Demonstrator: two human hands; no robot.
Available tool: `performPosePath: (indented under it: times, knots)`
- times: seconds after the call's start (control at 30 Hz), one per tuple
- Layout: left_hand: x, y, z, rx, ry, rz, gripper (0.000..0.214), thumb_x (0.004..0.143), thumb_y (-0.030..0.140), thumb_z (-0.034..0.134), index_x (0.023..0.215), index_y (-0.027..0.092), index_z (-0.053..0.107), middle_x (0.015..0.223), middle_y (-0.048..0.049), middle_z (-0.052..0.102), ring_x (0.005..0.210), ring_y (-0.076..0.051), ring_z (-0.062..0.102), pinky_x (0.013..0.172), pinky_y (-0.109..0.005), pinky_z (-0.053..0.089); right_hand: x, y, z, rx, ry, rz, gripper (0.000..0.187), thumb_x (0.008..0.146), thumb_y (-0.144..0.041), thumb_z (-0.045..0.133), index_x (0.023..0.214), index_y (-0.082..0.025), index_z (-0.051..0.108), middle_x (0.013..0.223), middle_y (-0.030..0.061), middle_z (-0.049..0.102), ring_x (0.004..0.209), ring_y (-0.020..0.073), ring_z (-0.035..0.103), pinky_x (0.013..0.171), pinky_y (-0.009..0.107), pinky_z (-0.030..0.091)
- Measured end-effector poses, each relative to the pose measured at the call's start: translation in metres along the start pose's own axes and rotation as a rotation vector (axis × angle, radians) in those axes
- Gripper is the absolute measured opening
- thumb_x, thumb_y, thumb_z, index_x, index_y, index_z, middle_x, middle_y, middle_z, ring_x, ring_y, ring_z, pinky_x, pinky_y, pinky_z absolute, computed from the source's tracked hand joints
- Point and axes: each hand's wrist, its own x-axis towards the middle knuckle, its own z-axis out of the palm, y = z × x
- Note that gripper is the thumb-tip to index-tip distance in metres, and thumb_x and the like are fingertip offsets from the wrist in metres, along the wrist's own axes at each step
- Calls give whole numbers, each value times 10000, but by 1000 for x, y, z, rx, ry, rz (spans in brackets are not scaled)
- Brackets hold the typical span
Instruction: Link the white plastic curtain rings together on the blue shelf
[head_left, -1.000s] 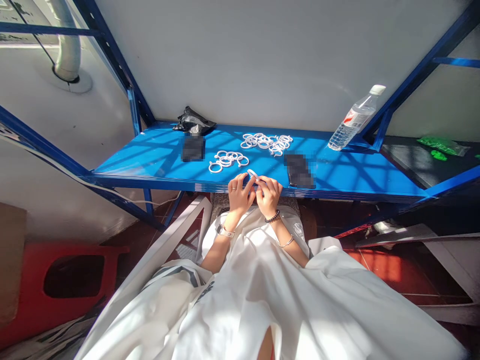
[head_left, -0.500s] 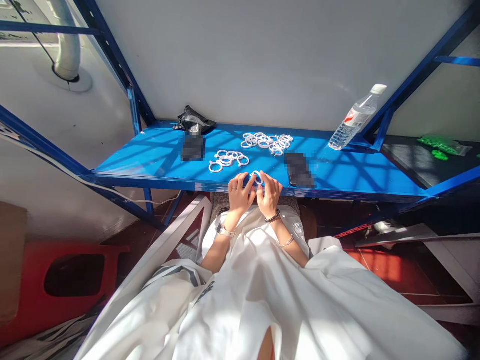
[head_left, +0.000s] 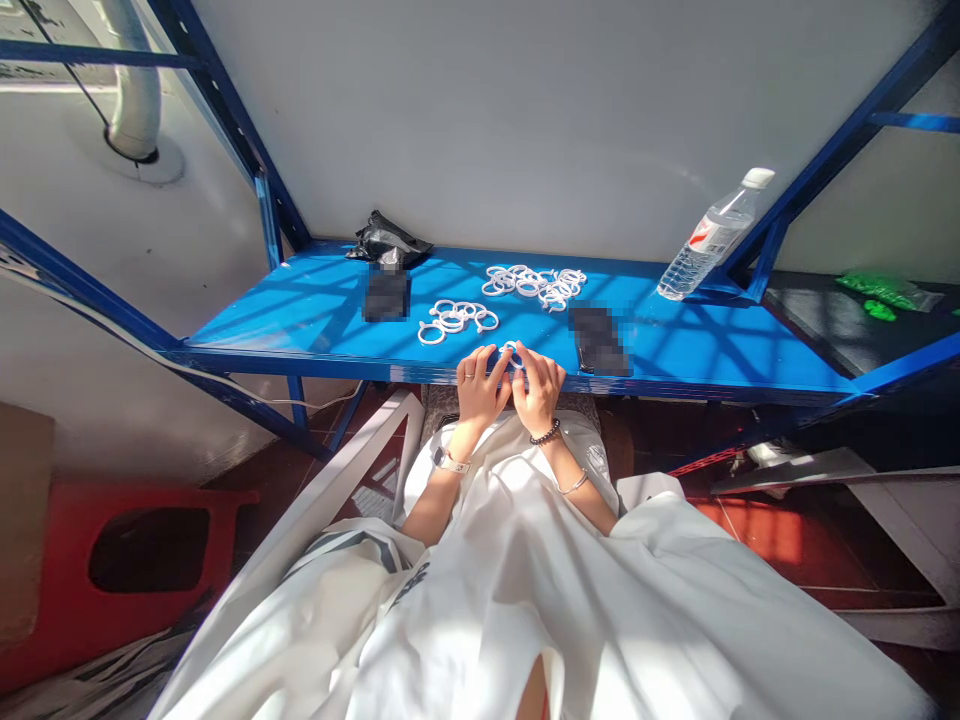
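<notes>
Both hands meet at the front edge of the blue table [head_left: 315, 330], holding one white curtain ring [head_left: 513, 345] between their fingertips. The thumb and forefinger of my left hand [head_left: 481, 388] are closed on the ring's left side. From the right, the fingers of my right hand [head_left: 537, 390] pinch it and cover part of it. Just beyond my left hand lies a small group of white curtain rings [head_left: 454, 318]. A larger pile of the same rings [head_left: 529, 281] sits farther back, towards the right.
A blurred dark phone-like object [head_left: 600, 340] lies right of my hands. Another dark blurred object [head_left: 386, 293] and a crumpled black bag [head_left: 386, 240] are at the back left. A water bottle [head_left: 705, 240] stands right; green packets [head_left: 885, 293] lie beyond the frame post.
My right fingers have shifted slightly left and now cover more of the ring. The left hand and the ring groups look unchanged.
</notes>
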Motion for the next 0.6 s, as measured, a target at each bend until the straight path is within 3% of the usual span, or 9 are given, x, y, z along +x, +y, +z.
performPosePath:
  times: [0.37,0.6]
  knots:
    - [-1,0,0,31,-4,11,358,960,297,463,1238,259,685,1297,-134,624,1215,-296,539,1023,-433,376,-1,2,1,31,-4,2,389,993,-247,407,1338,-247,587,1139,75,706,1041,214,595,911,357,382]
    - [0,0,-1,2,-34,-9,366,970,324,443,1234,269,691,1303,-137,616,1253,-303,518,1050,-452,364,-2,2,1,23,-27,2,491,981,-242,405,1462,-310,473,1149,66,692,1051,222,583,917,360,385]
